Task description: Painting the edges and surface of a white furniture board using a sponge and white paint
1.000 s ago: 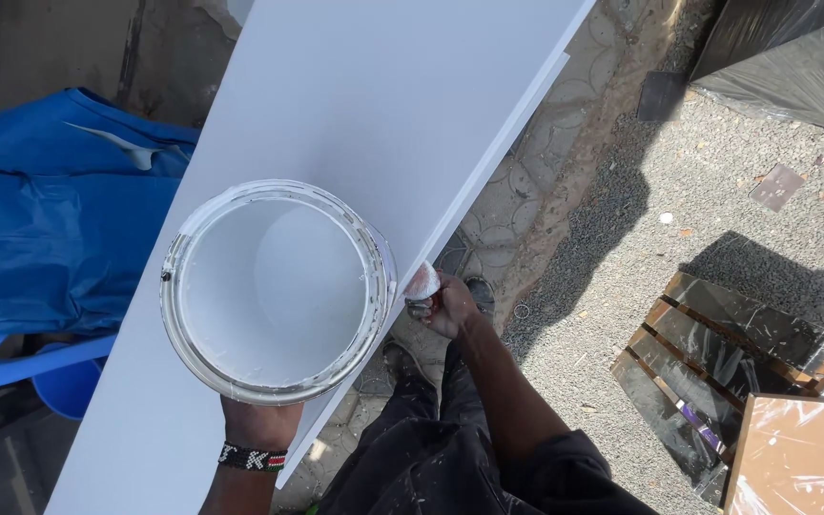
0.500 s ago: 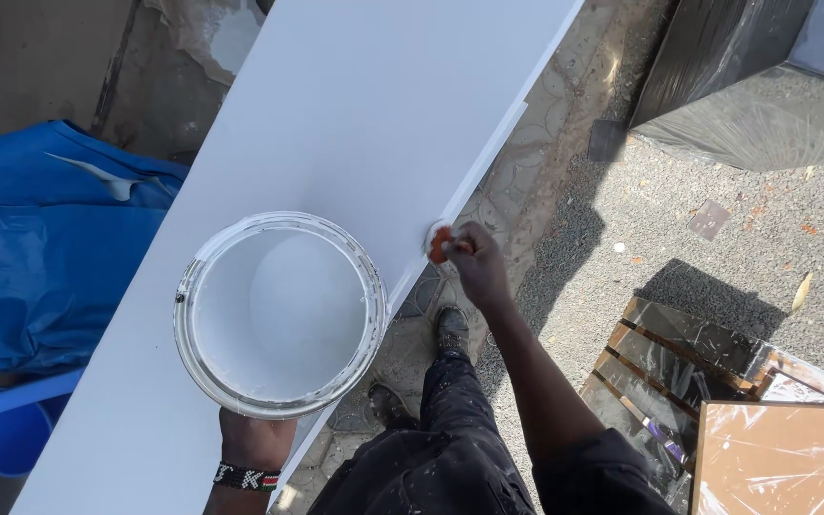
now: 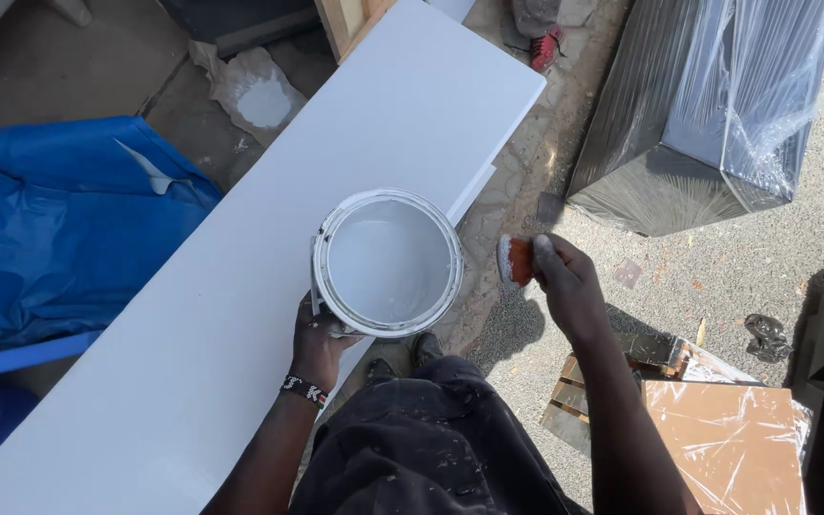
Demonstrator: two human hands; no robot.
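A white paint bucket (image 3: pixel 388 262), round and open at the top, is gripped from below by the left hand (image 3: pixel 317 348), whose fingers are curled around the bucket's near wall; a beaded wristband (image 3: pixel 303 389) is worn on that wrist. The bucket is held over the near edge of a long white board (image 3: pixel 240 286), which runs diagonally from the lower left to the upper middle of the view. White paint is seen inside the bucket, and its rim is smeared with the same white.

A brush (image 3: pixel 514 260) with an orange body and white-coated bristles is clasped in the right hand (image 3: pixel 565 281), the fingers being closed over it. The brush is held just beside the bucket's right side, off the board and above the gravel ground (image 3: pixel 717 257); the two are apart.

Dark, paint-spattered trousers (image 3: pixel 422 448) and two shoes (image 3: pixel 402 358) are seen below the bucket. To the left of the board a blue tarpaulin (image 3: pixel 59 219) is spread. At the upper right a dark block wrapped in clear film (image 3: pixel 708 114) is set on the gravel, and at the lower right brown panels under film (image 3: pixel 727 439) are stacked. A crumpled whitish sheet (image 3: pixel 255 95) lies beyond the board at the upper left
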